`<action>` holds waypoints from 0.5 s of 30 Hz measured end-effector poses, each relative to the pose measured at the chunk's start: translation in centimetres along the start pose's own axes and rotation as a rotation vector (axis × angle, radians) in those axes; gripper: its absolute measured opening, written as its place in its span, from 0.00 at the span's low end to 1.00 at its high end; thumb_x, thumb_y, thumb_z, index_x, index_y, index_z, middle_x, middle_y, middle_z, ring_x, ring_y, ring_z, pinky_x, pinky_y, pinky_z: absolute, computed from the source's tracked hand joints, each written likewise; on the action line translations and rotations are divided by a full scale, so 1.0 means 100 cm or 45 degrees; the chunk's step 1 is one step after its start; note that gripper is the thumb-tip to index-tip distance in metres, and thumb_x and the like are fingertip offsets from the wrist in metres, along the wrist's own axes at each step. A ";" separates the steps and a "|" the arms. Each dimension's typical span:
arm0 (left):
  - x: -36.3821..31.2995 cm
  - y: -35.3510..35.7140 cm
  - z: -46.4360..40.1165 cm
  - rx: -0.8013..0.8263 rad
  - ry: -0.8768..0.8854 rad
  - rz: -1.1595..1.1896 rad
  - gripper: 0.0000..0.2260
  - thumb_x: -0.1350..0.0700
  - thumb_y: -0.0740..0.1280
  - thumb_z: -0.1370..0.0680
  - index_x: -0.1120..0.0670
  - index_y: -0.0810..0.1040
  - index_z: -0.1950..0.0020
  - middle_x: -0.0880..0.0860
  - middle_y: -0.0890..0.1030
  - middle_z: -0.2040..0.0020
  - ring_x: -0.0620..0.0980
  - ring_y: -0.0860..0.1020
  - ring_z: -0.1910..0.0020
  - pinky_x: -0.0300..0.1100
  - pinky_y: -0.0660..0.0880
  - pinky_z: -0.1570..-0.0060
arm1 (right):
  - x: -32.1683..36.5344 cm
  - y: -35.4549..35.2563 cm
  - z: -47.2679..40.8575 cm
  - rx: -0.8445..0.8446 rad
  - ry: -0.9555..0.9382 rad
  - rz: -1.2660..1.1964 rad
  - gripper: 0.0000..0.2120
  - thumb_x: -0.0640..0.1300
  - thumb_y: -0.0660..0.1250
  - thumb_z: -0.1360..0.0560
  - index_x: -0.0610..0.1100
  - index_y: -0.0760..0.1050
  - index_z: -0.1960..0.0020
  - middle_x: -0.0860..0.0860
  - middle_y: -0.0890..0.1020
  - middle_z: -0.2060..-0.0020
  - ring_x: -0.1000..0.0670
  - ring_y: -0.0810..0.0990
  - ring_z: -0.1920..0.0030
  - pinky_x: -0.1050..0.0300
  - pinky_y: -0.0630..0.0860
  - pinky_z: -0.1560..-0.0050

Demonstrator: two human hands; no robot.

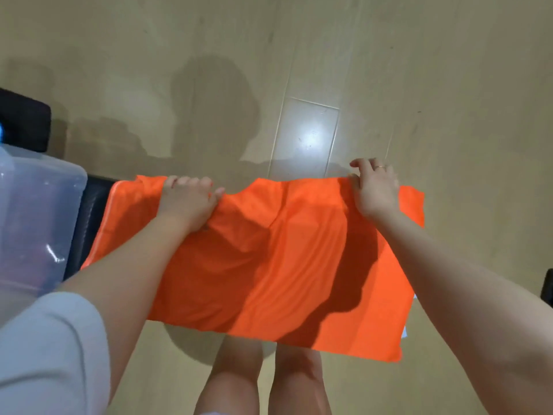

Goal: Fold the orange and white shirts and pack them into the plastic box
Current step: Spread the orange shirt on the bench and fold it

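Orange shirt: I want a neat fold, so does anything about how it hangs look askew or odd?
Slightly. The orange shirt hangs in the air from the left hand and right hand, its lower edge slanting down to the right. No tear or stain shows.

No writing can be read anywhere here. The orange shirt [269,265] shows only plain fabric on the side facing up, with no print, logo or number. A small white scrap [404,332] peeks out at its right edge, perhaps a tag, but it is too small and blurred to make out any letters. The clear plastic box [36,217] at the left carries no legible label or brand mark either.
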State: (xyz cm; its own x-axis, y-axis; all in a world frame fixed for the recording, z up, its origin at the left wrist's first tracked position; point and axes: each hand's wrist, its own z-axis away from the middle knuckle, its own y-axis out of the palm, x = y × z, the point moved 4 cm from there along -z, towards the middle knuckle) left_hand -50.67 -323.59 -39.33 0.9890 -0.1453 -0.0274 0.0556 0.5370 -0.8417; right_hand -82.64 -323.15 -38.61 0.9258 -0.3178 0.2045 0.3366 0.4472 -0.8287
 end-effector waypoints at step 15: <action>0.079 -0.002 0.078 -0.552 -0.392 0.148 0.23 0.52 0.60 0.28 0.58 0.68 0.35 0.64 0.75 0.40 0.64 0.75 0.41 0.56 0.71 0.40 | 0.190 0.079 0.111 0.267 -0.782 0.277 0.32 0.46 0.58 0.24 0.42 0.51 0.24 0.43 0.50 0.23 0.41 0.49 0.24 0.46 0.47 0.26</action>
State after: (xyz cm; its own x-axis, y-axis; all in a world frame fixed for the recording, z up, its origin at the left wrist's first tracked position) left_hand -41.84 -318.31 -35.16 0.9833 0.1794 -0.0290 -0.0535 0.1333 -0.9896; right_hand -60.48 -316.38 -35.54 0.8851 0.3018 0.3542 0.1005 0.6192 -0.7788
